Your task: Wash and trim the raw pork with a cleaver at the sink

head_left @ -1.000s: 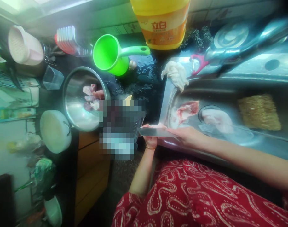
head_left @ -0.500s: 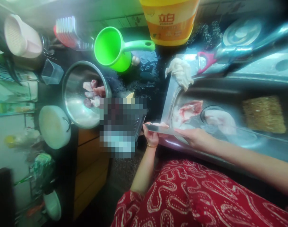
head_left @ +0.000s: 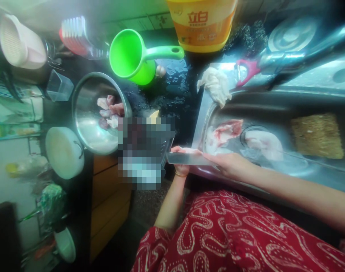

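My right hand (head_left: pixel 227 161) is closed on a kitchen knife (head_left: pixel 189 158) with a broad, flat metal blade; its handle is hidden in the grip. The blade points left and lies in front of my left hand (head_left: pixel 181 169), at the near left edge of the sink. My left hand is closed on a piece of raw meat (head_left: pixel 191 150), whose pale top shows just above the blade. Most of the left fingers are behind the knife. Beyond, in the metal sink (head_left: pixel 270 104), lie a red and white piece of meat (head_left: pixel 229 130) and a pale piece (head_left: pixel 264 143).
A steel bowl (head_left: pixel 89 130) with several meat pieces stands at left, beside a white lidded pot (head_left: pixel 63 153). Behind are a green dipper (head_left: pixel 125 53) and an orange jug (head_left: pixel 203 28). A white cloth (head_left: pixel 214 85), pink peeler (head_left: pixel 247 71) and brown scrubbing pad (head_left: pixel 316 136) are around the sink.
The knife has shifted left and slightly down. More of its flat blade shows, and it covers more of my left hand. The sink contents lie as before.
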A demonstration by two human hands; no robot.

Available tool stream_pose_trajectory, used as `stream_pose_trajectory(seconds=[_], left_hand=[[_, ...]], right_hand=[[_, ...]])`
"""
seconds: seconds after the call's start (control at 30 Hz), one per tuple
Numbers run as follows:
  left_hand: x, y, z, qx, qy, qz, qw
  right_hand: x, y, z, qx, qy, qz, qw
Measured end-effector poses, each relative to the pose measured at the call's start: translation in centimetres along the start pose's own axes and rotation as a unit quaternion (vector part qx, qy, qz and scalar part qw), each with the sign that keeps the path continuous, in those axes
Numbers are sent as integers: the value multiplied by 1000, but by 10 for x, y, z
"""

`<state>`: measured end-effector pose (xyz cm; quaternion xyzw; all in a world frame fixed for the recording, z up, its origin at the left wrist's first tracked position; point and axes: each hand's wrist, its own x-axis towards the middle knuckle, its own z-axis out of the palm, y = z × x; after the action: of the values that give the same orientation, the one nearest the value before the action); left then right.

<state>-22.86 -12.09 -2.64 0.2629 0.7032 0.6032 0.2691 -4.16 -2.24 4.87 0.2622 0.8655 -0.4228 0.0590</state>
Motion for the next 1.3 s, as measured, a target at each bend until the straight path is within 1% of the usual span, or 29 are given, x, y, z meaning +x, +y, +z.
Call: stream_pose_trajectory(seconds=[0.07,0.13,0.2,0.3,0.37,0.43,0.53,0.63,0.7,0.77,0.87,0.93,1.0,1.17,1.23,1.3], left_hand=[[1,2,1,2,6,42,999],[2,2,1,19,-2,74,997],[2,1,-2,46,-22,109,993],[1,-1,-6,79,-48,171,981],[1,-4,-7,89,-57,197,975],[1,-10,-9,98,-48,200,974],[0,-22,-9,110,-24,180,977],[0,-27,-8,98,-9,166,981],[2,-23,-6,90,-13,154,984],[4,-14,-4,86,-24,147,985],[9,-2,-1,80,-34,158,984],[10,1,-1,75,-38,167,982],[11,-1,-2,75,-40,170,982],[10,-6,-3,85,-32,166,982],[11,-6,-2,93,-30,174,980],[12,-5,-2,102,-33,185,977]], right_hand=[[8,-8,0,6,9,4,1000],[7,-10,2,20,17,15,1000],[-4,-5,6,38,18,29,999],[-23,10,15,52,15,49,997],[-27,17,22,61,22,50,997],[-20,18,28,73,38,38,996],[3,8,30,92,67,20,993],[19,0,27,117,65,14,991],[19,0,25,131,56,28,989],[11,4,25,127,49,64,989],[-1,14,25,108,26,111,988],[-1,18,26,109,14,114,987],[7,18,26,119,13,99,988],[40,12,21,155,24,44,987],[48,10,16,154,29,26,987],[49,10,13,153,37,7,987]])
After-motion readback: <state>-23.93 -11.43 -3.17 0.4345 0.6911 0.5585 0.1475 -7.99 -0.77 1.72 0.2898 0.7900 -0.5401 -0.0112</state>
